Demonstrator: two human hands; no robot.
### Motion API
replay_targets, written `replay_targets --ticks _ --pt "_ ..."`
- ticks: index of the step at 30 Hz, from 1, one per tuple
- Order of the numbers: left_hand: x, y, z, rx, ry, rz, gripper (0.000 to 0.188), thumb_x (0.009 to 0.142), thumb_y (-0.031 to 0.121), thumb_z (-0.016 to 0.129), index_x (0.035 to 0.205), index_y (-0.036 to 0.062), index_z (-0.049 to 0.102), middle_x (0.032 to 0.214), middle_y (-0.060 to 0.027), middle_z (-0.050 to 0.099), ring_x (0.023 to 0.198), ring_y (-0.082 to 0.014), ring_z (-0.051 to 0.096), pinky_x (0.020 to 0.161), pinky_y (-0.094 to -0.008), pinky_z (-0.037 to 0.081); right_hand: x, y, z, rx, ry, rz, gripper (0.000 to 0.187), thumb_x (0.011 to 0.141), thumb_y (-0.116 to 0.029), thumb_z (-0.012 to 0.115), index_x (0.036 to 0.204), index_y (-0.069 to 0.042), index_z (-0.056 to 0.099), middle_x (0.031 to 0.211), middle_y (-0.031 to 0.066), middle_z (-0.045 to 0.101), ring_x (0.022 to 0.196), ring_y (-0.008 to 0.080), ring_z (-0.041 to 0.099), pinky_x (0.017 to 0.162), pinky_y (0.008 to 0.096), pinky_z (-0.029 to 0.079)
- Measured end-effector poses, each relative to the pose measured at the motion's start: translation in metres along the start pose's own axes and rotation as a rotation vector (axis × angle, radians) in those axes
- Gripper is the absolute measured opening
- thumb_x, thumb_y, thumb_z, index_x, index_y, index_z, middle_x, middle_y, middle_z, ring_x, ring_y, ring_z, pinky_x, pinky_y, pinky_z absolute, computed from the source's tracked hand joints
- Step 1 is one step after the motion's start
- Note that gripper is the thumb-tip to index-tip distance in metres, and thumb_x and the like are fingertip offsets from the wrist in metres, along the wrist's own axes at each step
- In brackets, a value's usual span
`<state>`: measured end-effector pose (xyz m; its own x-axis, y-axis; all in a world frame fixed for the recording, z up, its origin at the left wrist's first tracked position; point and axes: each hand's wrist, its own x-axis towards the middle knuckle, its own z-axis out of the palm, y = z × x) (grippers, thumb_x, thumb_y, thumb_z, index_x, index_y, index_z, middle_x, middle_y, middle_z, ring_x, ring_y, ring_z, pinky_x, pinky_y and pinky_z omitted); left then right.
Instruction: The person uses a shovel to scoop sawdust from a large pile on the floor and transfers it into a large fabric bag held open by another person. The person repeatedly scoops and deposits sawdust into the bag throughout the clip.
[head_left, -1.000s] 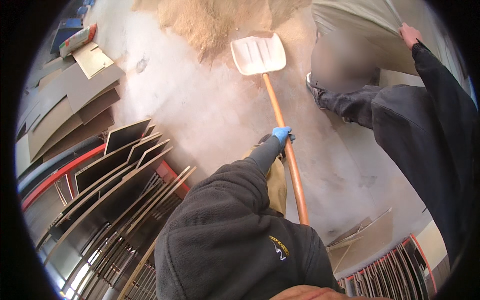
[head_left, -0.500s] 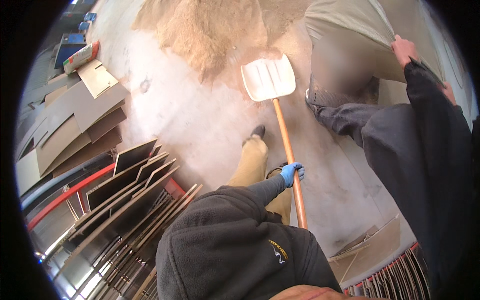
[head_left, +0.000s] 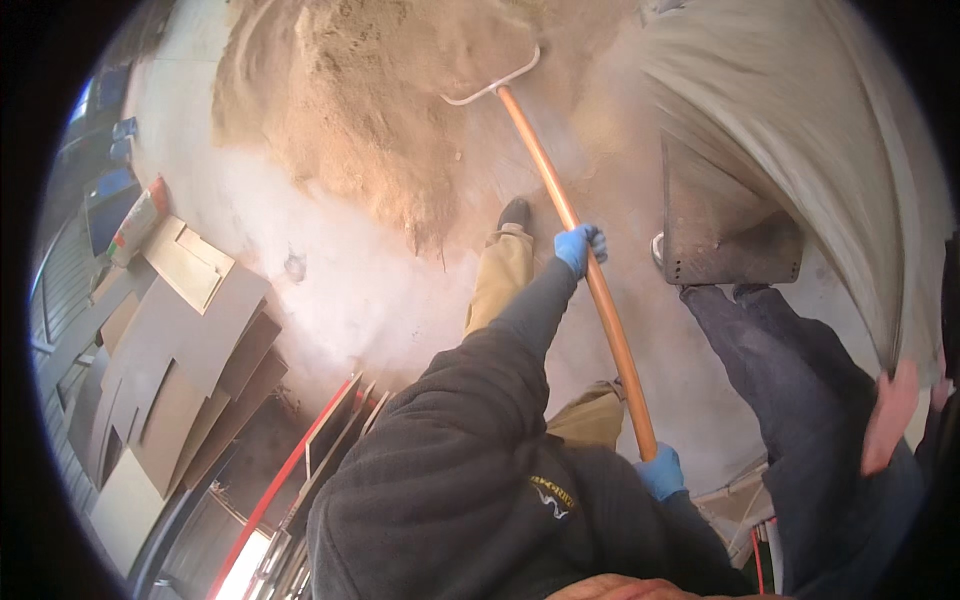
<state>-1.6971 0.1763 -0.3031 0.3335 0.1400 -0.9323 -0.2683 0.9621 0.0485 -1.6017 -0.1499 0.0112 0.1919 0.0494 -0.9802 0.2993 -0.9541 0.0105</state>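
Observation:
Both my hands wear blue gloves and grip one shovel [head_left: 611, 325] by its long orange-brown wooden shaft. My left hand [head_left: 579, 249] is closed around the middle of the shaft. Farther back, my right hand [head_left: 660, 472] closes on its rear end. The white blade [head_left: 492, 91] is at the far end, against a large heap of brown, sawdust-like loose material [head_left: 350, 110]. Only its rim shows clearly; I cannot tell how deep it sits. To the right, a large pale sack [head_left: 800, 110] is held by another person's hand [head_left: 890, 418].
A dark board-like panel [head_left: 730, 220] is at the sack's mouth, by the other person's legs [head_left: 770, 350]. Stacked flat sheets [head_left: 180, 330] lie on the left, with more boards standing behind a red bar [head_left: 285, 480]. Dust covers the pale floor [head_left: 340, 250].
The shovel has gone forward into the heap, and its blade has turned. My left hand moved forward, and my right hand came into view on the handle. The sack swung lower beside the other person.

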Motion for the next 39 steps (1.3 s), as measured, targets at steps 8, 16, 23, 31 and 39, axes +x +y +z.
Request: replay_targets --ticks 8,16,23,31,39 --pt "0.073 0.078 -0.044 0.036 -0.018 -0.061 0.042 0.084 0.049 0.071 0.093 0.0115 0.054 0.082 -0.0106 0.062 0.071 -0.0262 0.063 0.066 -0.0382 0.053 0.095 -0.008 0.030 -0.179 0.285 -0.099 0.036 0.071 -0.021 0.072 0.100 -0.003 0.060 0.082 0.0209 0.067 0.078 0.0405 0.065 0.071 0.0496 0.051" --pt "0.223 0.173 -0.083 0.233 0.104 0.079 0.040 0.082 0.050 0.073 0.081 0.0171 0.049 0.070 -0.0015 0.052 0.062 -0.0186 0.053 0.059 -0.0339 0.045 0.230 -0.003 0.063 -0.060 0.349 -0.070 0.039 0.072 -0.022 0.074 0.104 -0.006 0.061 0.085 0.0204 0.067 0.080 0.0392 0.066 0.071 0.0483 0.051" --pt "0.346 0.245 -0.086 0.042 0.003 0.329 0.045 0.084 0.036 0.070 0.114 0.0098 0.050 0.109 -0.0160 0.061 0.103 -0.0354 0.062 0.091 -0.0511 0.051 0.362 -0.035 0.087 -0.091 0.409 -0.113 0.032 0.074 -0.026 0.074 0.096 -0.007 0.062 0.081 0.0186 0.068 0.077 0.0383 0.066 0.069 0.0477 0.051" --pt "0.390 0.271 -0.082 0.143 0.241 0.340 0.019 0.092 0.026 0.059 0.091 0.0080 0.056 0.074 -0.0071 0.061 0.063 -0.0215 0.058 0.062 -0.0374 0.052 0.412 -0.032 0.105 -0.120 0.412 -0.045 0.024 0.071 -0.019 0.072 0.088 -0.008 0.060 0.079 0.0178 0.067 0.074 0.0383 0.066 0.068 0.0479 0.051" --pt "0.317 0.213 -0.080 0.139 0.227 0.296 0.012 0.090 0.020 0.057 0.085 0.0117 0.050 0.071 -0.0042 0.056 0.058 -0.0202 0.055 0.054 -0.0338 0.047 0.309 0.008 0.103 -0.124 0.385 0.040 0.024 0.067 -0.016 0.072 0.084 -0.008 0.058 0.077 0.0180 0.066 0.073 0.0391 0.065 0.067 0.0477 0.051"
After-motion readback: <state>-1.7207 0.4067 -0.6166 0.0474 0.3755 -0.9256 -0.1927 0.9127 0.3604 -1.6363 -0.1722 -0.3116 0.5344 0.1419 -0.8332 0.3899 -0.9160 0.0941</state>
